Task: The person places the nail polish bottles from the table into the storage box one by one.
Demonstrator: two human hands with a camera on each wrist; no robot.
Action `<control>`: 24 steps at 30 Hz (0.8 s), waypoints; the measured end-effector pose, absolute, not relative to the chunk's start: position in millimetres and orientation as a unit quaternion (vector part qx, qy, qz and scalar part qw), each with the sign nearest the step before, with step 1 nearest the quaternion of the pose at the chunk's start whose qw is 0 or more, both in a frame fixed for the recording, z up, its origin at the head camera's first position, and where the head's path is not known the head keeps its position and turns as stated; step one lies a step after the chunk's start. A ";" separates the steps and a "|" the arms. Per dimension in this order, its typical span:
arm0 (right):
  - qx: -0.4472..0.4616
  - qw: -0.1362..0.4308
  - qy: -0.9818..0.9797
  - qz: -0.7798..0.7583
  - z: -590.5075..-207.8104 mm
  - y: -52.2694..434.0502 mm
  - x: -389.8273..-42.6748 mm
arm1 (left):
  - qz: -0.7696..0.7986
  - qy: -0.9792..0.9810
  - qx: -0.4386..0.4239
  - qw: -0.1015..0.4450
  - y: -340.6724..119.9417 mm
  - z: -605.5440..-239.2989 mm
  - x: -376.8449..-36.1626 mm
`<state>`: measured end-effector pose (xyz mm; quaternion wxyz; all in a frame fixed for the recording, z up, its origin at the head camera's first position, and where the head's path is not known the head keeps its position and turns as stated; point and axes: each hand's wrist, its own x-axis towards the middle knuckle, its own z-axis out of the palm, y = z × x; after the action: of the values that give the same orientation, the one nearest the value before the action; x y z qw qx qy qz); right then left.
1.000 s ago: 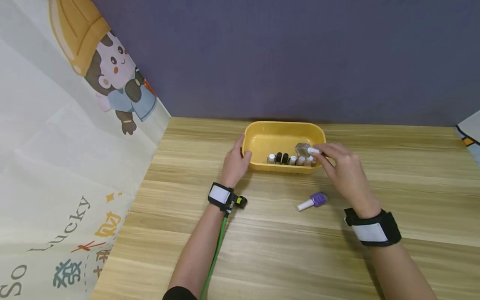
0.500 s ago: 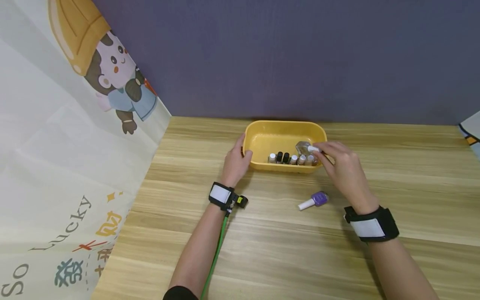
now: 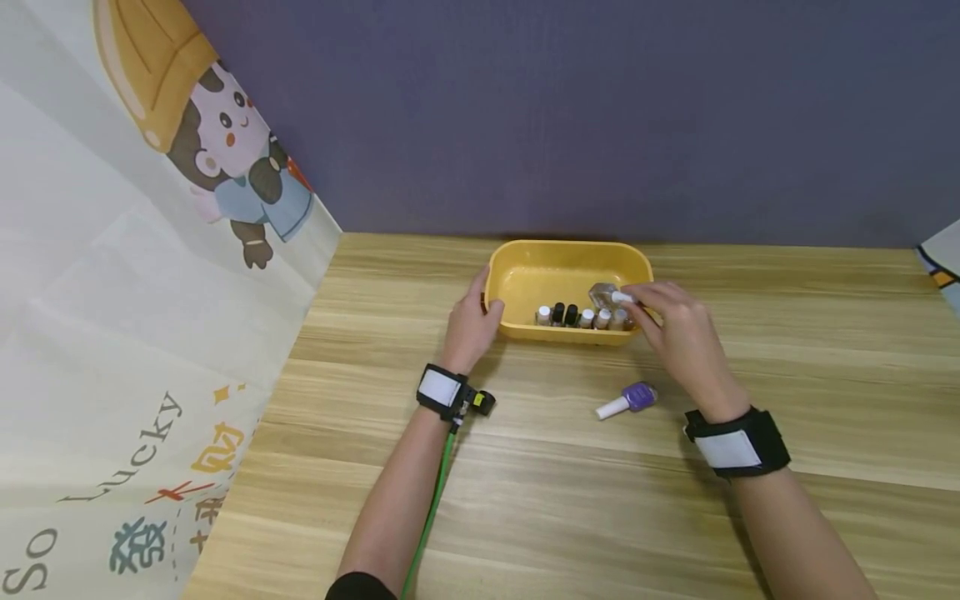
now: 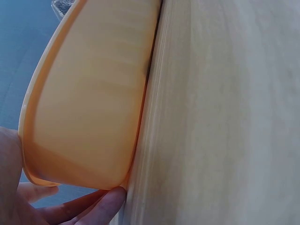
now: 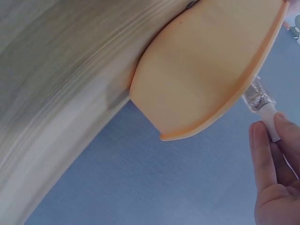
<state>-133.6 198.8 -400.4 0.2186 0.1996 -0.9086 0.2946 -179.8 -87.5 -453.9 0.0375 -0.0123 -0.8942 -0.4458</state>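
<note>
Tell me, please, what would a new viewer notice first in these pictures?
The yellow tub at the back middle of the wooden table draws the eye first, with a row of small bottles along its near wall. The left hand holds its left end, while the right hand pinches a silver bottle by its white cap at the right end. A purple bottle lies on the table nearby.
</note>
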 end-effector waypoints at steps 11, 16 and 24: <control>0.203 0.221 -0.908 0.294 -406.0 197.4 -137.6 | -0.450 -0.893 -0.006 0.029 -87.2 -453.6 -179.6; 0.202 0.218 -0.909 0.293 -407.7 197.9 -139.7 | -0.452 -0.891 -0.007 0.032 -86.7 -452.9 -179.7; 0.196 0.209 -0.913 0.290 -412.1 198.3 -143.9 | -0.450 -0.892 -0.007 0.031 -87.4 -453.8 -179.6</control>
<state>-143.9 198.3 -412.1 0.2091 0.1964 -0.9130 0.2902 -179.6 -87.4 -453.8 0.0314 -0.0072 -0.8924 -0.4501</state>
